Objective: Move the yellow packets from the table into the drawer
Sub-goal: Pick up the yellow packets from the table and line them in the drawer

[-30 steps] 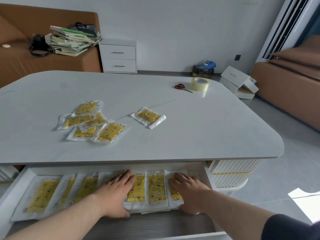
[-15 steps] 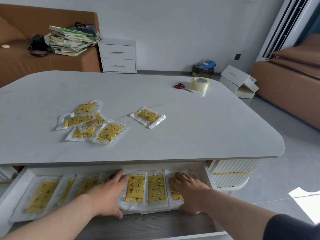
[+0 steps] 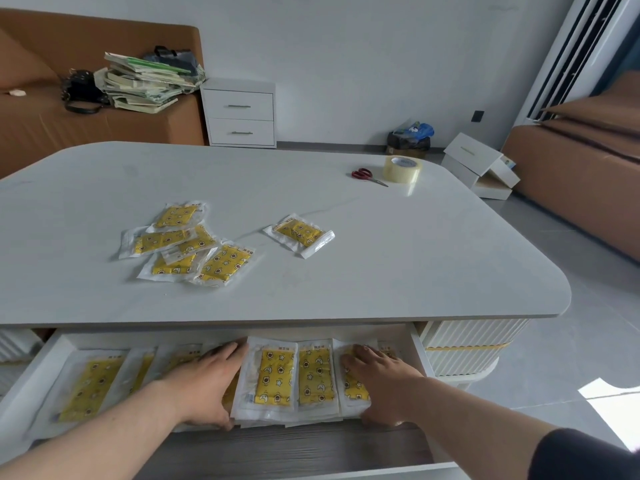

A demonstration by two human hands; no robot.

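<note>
Packets (image 3: pixel 277 375) stacked in the drawer (image 3: pixel 294 448) lie between left hand (image 3: pixel 202 388) and right hand (image 3: pixel 382 384), each grip wide and flat.

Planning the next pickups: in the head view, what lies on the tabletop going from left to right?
Cluster of overlapping yellow packets → lone yellow packet → red-handled scissors → roll of clear tape.
</note>
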